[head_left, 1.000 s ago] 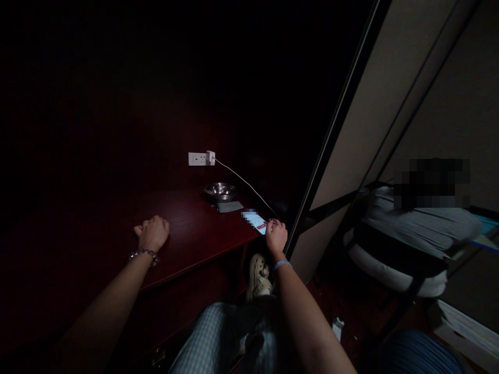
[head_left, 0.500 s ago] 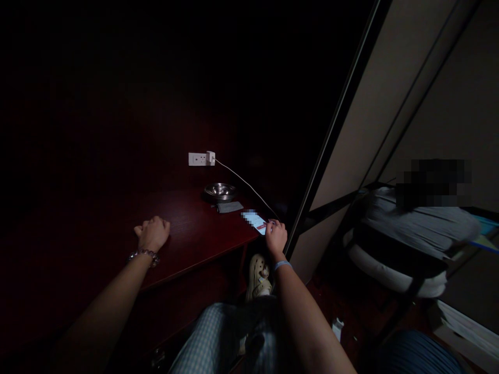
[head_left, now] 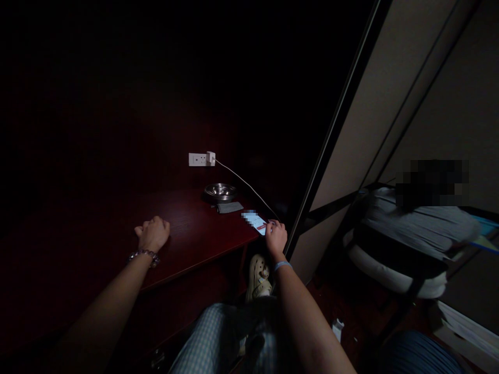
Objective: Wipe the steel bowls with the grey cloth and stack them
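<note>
My left hand (head_left: 154,234) rests on the dark red tabletop (head_left: 191,236), its fingers curled into a loose fist with nothing visible in them. A beaded bracelet circles that wrist. At the right end of the tabletop lies a smartphone (head_left: 255,222) with a lit screen, partly pixelated. My right hand (head_left: 276,235) is closed over the phone's near end, fingers bent; their tips are partly hidden. A thin white cable (head_left: 249,186) runs down to this hand from a white charger plug (head_left: 211,158).
Behind the phone are a grey folded cloth (head_left: 230,208) and stacked metal bowls (head_left: 220,192). The plug sits in a wall socket (head_left: 197,159). Under the table edge is a cream clog (head_left: 258,278). A person in grey (head_left: 421,218) sits at the right, beyond a partition (head_left: 331,192).
</note>
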{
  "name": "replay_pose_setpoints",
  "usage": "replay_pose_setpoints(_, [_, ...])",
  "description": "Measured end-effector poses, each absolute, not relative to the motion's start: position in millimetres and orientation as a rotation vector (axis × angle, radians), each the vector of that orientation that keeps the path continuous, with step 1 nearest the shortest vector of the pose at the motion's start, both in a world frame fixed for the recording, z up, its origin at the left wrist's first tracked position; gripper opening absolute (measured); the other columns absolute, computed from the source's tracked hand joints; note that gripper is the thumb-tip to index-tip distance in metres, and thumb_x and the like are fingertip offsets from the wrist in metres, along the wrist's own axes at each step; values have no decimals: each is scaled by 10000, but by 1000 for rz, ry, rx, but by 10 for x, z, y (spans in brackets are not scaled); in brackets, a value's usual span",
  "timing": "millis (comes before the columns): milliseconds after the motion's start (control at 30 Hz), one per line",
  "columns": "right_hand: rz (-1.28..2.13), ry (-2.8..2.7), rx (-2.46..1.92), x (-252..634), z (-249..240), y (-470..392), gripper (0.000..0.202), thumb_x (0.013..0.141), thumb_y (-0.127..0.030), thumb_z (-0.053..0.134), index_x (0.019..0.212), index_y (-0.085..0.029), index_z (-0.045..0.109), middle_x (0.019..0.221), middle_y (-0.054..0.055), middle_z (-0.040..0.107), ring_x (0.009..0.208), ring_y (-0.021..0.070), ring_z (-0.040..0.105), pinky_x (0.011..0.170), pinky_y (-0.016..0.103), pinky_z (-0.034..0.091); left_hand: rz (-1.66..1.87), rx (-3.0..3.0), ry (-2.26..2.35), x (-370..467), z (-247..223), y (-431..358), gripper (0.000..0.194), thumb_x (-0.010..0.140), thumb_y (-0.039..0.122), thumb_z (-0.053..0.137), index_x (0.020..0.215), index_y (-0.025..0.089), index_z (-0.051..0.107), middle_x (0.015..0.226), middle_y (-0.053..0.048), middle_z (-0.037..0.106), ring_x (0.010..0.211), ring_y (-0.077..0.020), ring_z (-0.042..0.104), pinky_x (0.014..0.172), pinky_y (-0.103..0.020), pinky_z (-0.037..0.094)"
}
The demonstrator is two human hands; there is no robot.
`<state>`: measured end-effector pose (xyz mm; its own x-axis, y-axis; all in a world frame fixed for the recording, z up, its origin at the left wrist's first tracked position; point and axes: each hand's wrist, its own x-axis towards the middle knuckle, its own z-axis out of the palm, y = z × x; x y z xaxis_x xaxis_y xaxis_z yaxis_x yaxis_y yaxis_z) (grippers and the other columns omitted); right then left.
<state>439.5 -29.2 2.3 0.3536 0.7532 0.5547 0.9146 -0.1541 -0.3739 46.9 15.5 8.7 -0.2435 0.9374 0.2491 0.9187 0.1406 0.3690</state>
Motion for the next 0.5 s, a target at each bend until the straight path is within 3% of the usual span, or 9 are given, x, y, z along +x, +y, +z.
replay_pose_setpoints(333, [-305, -1456, -1920, 4414, 13, -298, 414, 1020, -205, 419, 1054, -165, 830, 1292, 97, 763, 1110, 265, 616, 861, 343, 428, 732, 1905, 2340, 438, 20, 192, 519, 985, 287, 245, 1119, 100, 710, 1210, -277, 735, 1204, -416, 635, 986, -535, 403])
replay_pose_setpoints(500, [-282, -1448, -1917, 4392, 25, -322, 434, 1031, -204, 402, 1081, -124, 826, 1313, 102, 758, 1163, 285, 602, 904, 355, 418, 720, 1910, 2312, 441, 37, 178, 520, 989, 292, 256, 1150, 41, 682, 1224, -298, 719, 1224, -435, 616, 996, -539, 397])
